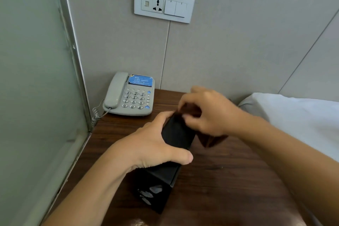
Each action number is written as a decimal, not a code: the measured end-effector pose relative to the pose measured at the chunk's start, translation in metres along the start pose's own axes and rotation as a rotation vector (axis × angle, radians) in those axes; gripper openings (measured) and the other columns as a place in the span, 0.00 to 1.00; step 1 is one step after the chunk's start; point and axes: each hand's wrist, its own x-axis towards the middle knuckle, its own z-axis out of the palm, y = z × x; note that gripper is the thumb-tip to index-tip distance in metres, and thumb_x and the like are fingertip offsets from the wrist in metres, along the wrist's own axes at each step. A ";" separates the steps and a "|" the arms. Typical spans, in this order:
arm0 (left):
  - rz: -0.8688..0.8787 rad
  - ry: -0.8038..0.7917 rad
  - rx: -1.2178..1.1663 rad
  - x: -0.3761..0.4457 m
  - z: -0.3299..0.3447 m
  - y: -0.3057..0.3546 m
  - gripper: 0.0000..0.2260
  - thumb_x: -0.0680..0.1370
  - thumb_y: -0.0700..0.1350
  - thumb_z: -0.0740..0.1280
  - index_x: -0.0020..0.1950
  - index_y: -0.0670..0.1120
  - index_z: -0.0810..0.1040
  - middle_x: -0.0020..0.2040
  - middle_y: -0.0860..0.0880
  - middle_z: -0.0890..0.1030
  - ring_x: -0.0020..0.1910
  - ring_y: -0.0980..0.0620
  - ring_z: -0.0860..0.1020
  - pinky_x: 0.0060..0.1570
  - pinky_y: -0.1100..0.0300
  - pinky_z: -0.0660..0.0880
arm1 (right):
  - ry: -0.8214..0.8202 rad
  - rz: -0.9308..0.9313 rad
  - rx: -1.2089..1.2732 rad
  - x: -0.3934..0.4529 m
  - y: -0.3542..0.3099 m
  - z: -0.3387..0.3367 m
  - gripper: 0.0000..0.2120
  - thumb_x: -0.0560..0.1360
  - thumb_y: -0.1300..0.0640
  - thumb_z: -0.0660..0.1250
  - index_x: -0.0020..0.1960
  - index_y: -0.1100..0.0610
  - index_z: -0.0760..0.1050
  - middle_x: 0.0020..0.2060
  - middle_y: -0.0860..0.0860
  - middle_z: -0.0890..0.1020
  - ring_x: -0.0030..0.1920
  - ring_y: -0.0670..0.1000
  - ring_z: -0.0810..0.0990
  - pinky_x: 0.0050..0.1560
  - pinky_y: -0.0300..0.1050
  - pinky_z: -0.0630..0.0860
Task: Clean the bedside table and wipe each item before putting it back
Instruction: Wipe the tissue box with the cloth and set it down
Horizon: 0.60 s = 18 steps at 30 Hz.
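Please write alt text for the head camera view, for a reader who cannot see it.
Over a dark wooden bedside table, the left hand grips a black box while the right hand works at its far end. A grey telephone stands at the back left corner.

Soft, even indoor light, no harsh shadows. Right hand (pixel 207 113) is motion-blurred, wide-angle bending at the edges, faint glare bottom center.

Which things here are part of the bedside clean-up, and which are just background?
Job:
- bedside table
- black box, gripped by left hand
- dark cloth under right hand
- telephone

Background:
- wall socket panel
- white bedding
- glass partition
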 end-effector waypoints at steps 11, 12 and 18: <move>-0.005 -0.018 -0.007 -0.001 0.000 0.002 0.46 0.55 0.66 0.80 0.67 0.78 0.60 0.63 0.58 0.77 0.61 0.52 0.79 0.60 0.49 0.79 | -0.065 -0.066 0.025 -0.009 -0.007 -0.001 0.08 0.75 0.49 0.71 0.54 0.44 0.80 0.45 0.45 0.74 0.42 0.48 0.77 0.43 0.47 0.77; -0.001 -0.017 -0.011 -0.002 0.000 0.002 0.46 0.55 0.66 0.80 0.67 0.78 0.60 0.63 0.59 0.77 0.61 0.53 0.79 0.60 0.49 0.79 | -0.041 -0.030 0.010 0.000 0.006 -0.002 0.08 0.75 0.49 0.71 0.54 0.45 0.80 0.45 0.45 0.74 0.44 0.50 0.78 0.46 0.50 0.78; 0.014 -0.036 -0.061 -0.005 -0.001 0.005 0.48 0.56 0.63 0.81 0.70 0.74 0.60 0.62 0.62 0.78 0.58 0.58 0.81 0.60 0.53 0.80 | 0.015 0.089 -0.067 0.030 0.023 0.002 0.10 0.75 0.50 0.70 0.55 0.49 0.81 0.46 0.48 0.74 0.50 0.55 0.79 0.49 0.50 0.76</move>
